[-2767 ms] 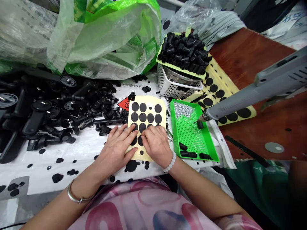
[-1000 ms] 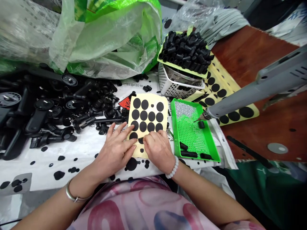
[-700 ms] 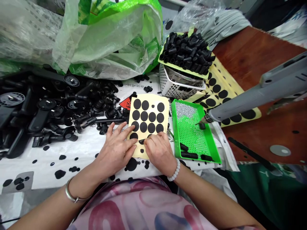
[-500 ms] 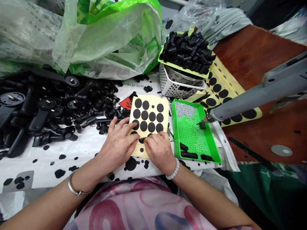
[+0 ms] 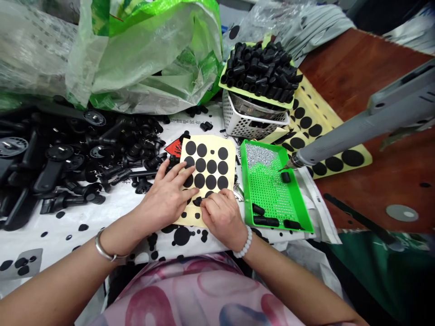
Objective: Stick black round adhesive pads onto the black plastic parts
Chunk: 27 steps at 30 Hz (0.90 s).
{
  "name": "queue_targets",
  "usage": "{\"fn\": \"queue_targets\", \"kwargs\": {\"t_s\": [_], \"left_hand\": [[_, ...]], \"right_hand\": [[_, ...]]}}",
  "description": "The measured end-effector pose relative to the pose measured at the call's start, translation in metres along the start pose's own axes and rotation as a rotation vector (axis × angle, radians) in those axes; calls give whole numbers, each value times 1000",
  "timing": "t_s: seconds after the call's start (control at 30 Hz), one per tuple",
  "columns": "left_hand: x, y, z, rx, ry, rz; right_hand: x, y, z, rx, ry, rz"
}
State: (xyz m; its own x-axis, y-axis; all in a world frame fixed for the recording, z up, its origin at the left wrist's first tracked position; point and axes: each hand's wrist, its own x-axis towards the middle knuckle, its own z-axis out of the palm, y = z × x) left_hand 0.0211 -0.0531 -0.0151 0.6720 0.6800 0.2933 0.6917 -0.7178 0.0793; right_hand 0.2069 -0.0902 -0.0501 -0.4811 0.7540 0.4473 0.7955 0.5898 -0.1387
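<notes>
A cream backing sheet (image 5: 217, 141) with rows of round black stickers (image 5: 211, 166) lies flat on the table before me. My left hand (image 5: 166, 192) rests on its left side, fingers spread, pressing the sheet down. At the lower part of the sheet, my right hand (image 5: 222, 213) is closed, thumb and fingertips pinched at a black sticker (image 5: 197, 202), which looks bent up from the paper. Small black squarish spots are left on the backing below it. The fingertips partly hide the sticker's edge.
To the right stands a green tray (image 5: 307, 217) with small silvery pieces and black tubes. A grey power screwdriver (image 5: 326, 140) reaches over it. Behind are a white basket (image 5: 238, 120) and heaped black tubes (image 5: 261, 68). Black plastic parts (image 5: 112, 158) crowd the left, below a plastic bag (image 5: 152, 68).
The right hand has drawn slightly left and down, and the sticker at its fingertips shows more, lifted at an edge. The left hand's thumb has shifted a little on the sheet.
</notes>
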Motion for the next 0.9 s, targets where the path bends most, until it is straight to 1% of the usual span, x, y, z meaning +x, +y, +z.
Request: {"fn": "queue_targets", "kwargs": {"t_s": [0.13,0.2,0.27,0.37,0.63,0.73,0.8,0.87,0.9], "left_hand": [[-3,-1,-2,-75,71,-34],[-4,1,-2,-126,91,-16],[-4,4,-2,-166,78,21],[-3,6,1,-161,43,57],[-1,5,7,-130,-13,0],[-2,5,9,-168,-15,-27],[-3,4,9,-210,-8,-38],[-4,3,8,-258,27,-38],[-4,2,6,-286,62,-41]], "right_hand": [[0,0,0,39,1,10],[0,0,-1,46,5,11],[0,0,-1,46,4,12],[0,0,-1,42,5,17],[0,-3,-3,43,-5,15],[-4,-5,-13,144,-10,13],[-7,-5,-23,258,-10,45],[-7,-5,-35,387,-10,125],[-6,-5,-40,463,-13,187]]}}
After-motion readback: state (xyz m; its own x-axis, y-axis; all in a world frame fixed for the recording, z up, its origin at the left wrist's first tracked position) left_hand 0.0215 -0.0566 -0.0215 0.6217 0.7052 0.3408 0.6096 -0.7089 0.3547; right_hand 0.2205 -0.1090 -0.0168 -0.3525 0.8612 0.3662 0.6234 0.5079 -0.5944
